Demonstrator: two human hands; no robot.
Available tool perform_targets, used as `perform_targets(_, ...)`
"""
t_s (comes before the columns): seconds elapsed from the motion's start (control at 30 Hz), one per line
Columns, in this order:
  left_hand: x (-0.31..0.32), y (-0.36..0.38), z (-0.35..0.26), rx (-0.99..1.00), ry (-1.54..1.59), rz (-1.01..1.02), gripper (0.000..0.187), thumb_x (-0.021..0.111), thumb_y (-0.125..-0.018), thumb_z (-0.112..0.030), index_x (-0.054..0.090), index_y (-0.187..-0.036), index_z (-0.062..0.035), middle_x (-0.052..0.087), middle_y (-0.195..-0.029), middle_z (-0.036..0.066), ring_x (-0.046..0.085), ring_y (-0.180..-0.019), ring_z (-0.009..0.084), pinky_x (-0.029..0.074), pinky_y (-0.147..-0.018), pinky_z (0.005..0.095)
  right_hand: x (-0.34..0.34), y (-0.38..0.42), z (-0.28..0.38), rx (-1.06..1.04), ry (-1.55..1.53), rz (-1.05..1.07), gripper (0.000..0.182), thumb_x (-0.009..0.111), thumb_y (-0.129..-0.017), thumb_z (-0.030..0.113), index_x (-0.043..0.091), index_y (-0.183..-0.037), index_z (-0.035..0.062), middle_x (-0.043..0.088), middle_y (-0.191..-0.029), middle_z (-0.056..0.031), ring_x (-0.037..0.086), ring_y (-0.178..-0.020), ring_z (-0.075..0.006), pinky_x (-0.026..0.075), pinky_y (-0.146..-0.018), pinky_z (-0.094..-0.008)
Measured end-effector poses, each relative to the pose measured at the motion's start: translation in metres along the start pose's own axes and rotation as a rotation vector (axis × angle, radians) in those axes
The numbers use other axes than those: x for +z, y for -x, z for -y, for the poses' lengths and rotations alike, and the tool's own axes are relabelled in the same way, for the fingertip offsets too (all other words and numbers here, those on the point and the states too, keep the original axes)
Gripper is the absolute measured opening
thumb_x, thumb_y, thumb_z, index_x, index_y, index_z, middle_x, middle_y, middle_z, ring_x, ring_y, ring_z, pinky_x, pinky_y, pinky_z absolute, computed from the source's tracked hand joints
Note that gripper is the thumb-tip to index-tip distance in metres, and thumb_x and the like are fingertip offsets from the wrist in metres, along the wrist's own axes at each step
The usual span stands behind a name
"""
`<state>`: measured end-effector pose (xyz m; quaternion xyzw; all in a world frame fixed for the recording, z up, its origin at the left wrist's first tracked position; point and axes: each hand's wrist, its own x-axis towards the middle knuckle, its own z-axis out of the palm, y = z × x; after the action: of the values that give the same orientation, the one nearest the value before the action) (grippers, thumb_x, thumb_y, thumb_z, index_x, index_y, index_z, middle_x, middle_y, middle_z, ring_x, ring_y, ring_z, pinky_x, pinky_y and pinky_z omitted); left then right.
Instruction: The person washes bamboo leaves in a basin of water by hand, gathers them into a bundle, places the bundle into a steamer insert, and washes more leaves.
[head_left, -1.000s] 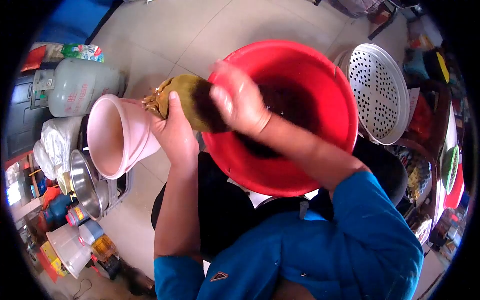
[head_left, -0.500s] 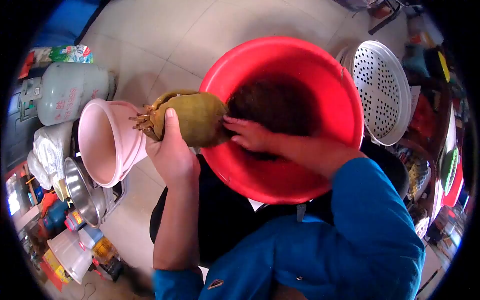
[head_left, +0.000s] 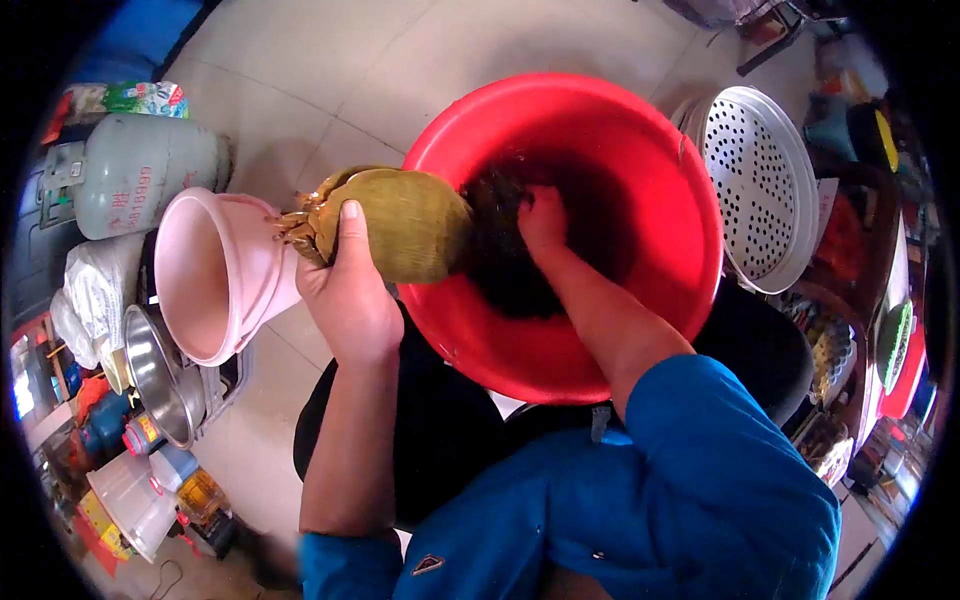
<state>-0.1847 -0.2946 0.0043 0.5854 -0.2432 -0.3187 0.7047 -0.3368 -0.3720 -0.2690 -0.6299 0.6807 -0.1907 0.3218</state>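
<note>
My left hand (head_left: 355,290) is closed round a stack of broad olive-green leaves (head_left: 405,225), thumb on top. Their bundled brown stems (head_left: 295,225) stick out to the left, and the other end reaches over the rim of a red basin (head_left: 672,235). Inside the basin, my right hand (head_left: 543,218) looks curled, just right of the leaf tips. Its fingertips are lost against the dark contents (head_left: 515,275) of the basin, so what it grips, if anything, is hidden. Those contents are too dark to name.
Left of the leaves stand pink buckets (head_left: 228,285), a steel bowl (head_left: 160,380) and a grey gas cylinder (head_left: 150,175). A perforated white steamer tray (head_left: 757,185) leans right of the basin. Bottles and a clear plastic tub (head_left: 135,500) crowd the lower left, on a tiled floor (head_left: 400,50).
My right hand has left the leaf ends, moved right and farther into the basin, and its fingers have curled. The leaf stack has shifted slightly right, still in my left hand.
</note>
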Motion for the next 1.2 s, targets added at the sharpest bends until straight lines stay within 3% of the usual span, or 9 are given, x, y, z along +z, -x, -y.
perform_targets(0.13, 0.000, 0.002, 0.001, -0.065, 0.018, -0.009, 0.018, 0.054, -0.088, -0.006, 0.052, -0.103, 0.0018, 0.058, -0.099, 0.007, 0.056, -0.086, 0.0129, 0.046, -0.078, 0.0276, -0.008, 0.004, 0.000, 0.189, -0.049, 0.097, 0.033, 0.058, -0.079, 0.027, 0.060, -0.104, 0.0052, 0.052, -0.117, -0.0177, 0.053, -0.101, -0.0329, 0.045, -0.083, -0.0398)
perform_targets(0.3, -0.001, 0.001, 0.001, -0.101, 0.145, 0.005, 0.019, 0.054, -0.087, -0.006, 0.052, -0.105, 0.0009, 0.057, -0.100, 0.007, 0.055, -0.089, 0.0133, 0.045, -0.079, 0.0277, -0.022, 0.000, -0.013, 0.604, -1.172, 0.122, 0.043, 0.055, -0.085, 0.037, 0.053, -0.116, 0.0078, 0.061, -0.094, -0.0065, 0.056, -0.085, -0.0189, 0.045, -0.079, -0.0340)
perform_targets(0.4, -0.003, 0.000, 0.009, -0.085, 0.171, -0.008, 0.018, 0.055, -0.087, -0.006, 0.052, -0.104, 0.0004, 0.057, -0.100, 0.007, 0.055, -0.088, 0.0134, 0.045, -0.079, 0.0276, -0.063, 0.012, 0.035, 0.612, -0.931, 0.120, 0.045, 0.052, -0.087, 0.035, 0.049, -0.120, 0.0050, 0.060, -0.097, -0.0070, 0.056, -0.086, -0.0191, 0.043, -0.082, -0.0315)
perform_targets(0.6, 0.011, 0.006, 0.021, -0.036, 0.031, 0.002, 0.019, 0.057, -0.086, -0.013, 0.054, -0.100, 0.0001, 0.060, -0.095, 0.005, 0.057, -0.083, 0.0121, 0.045, -0.076, 0.0259, -0.107, 0.093, 0.141, -0.092, -1.216, 0.191, 0.038, 0.040, -0.093, 0.008, 0.039, -0.130, 0.0029, 0.048, -0.126, -0.0087, 0.041, -0.119, -0.0172, 0.032, -0.099, -0.0261)
perform_targets(0.77, 0.024, 0.019, 0.019, -0.036, -0.117, 0.151, 0.024, 0.058, -0.086, -0.019, 0.057, -0.097, 0.0022, 0.061, -0.093, 0.006, 0.056, -0.083, 0.0113, 0.045, -0.074, 0.0255, -0.093, 0.113, 0.172, -0.581, -0.966, 0.334, 0.052, 0.018, -0.095, 0.030, 0.012, -0.139, 0.0030, 0.004, -0.146, -0.0185, -0.005, -0.135, -0.0303, -0.002, -0.110, -0.0375)
perform_targets(1.0, 0.013, 0.011, 0.022, -0.010, -0.096, 0.024, 0.019, 0.050, -0.090, -0.015, 0.056, -0.097, 0.0025, 0.061, -0.090, 0.006, 0.057, -0.077, 0.0099, 0.046, -0.069, 0.0249, -0.022, 0.111, 0.121, -0.360, -1.057, 0.457, 0.052, 0.025, -0.096, 0.026, 0.010, -0.139, 0.0012, 0.004, -0.146, -0.0175, -0.001, -0.136, -0.0275, 0.002, -0.109, -0.0336)
perform_targets(1.07, 0.011, 0.006, 0.016, 0.001, -0.085, 0.014, 0.020, 0.050, -0.091, -0.015, 0.056, -0.098, 0.0020, 0.061, -0.089, 0.006, 0.057, -0.077, 0.0103, 0.047, -0.069, 0.0253, -0.007, 0.108, 0.085, -0.338, -0.866, 0.665, 0.054, 0.034, -0.094, 0.017, 0.008, -0.140, 0.0031, 0.009, -0.146, -0.0130, 0.004, -0.135, -0.0192, 0.005, -0.109, -0.0282)
perform_targets(1.17, 0.010, 0.009, -0.002, 0.065, -0.132, 0.007, 0.021, 0.050, -0.091, -0.015, 0.054, -0.100, 0.0035, 0.059, -0.095, 0.008, 0.057, -0.082, 0.0125, 0.047, -0.072, 0.0268, -0.049, 0.049, 0.061, -0.588, -0.193, 0.600, 0.032, 0.056, -0.084, 0.020, 0.056, -0.114, 0.0073, 0.059, -0.107, -0.0148, 0.056, -0.101, -0.0263, 0.044, -0.089, -0.0341)
perform_targets(1.2, 0.009, 0.007, -0.008, 0.071, -0.124, 0.000, 0.021, 0.050, -0.091, -0.015, 0.054, -0.100, 0.0035, 0.059, -0.095, 0.008, 0.057, -0.082, 0.0125, 0.047, -0.072, 0.0268, -0.058, 0.021, 0.051, -0.596, -0.072, 0.525, 0.029, 0.063, -0.079, 0.023, 0.061, -0.102, 0.0056, 0.061, -0.099, -0.0143, 0.059, -0.093, -0.0274, 0.046, -0.083, -0.0356)
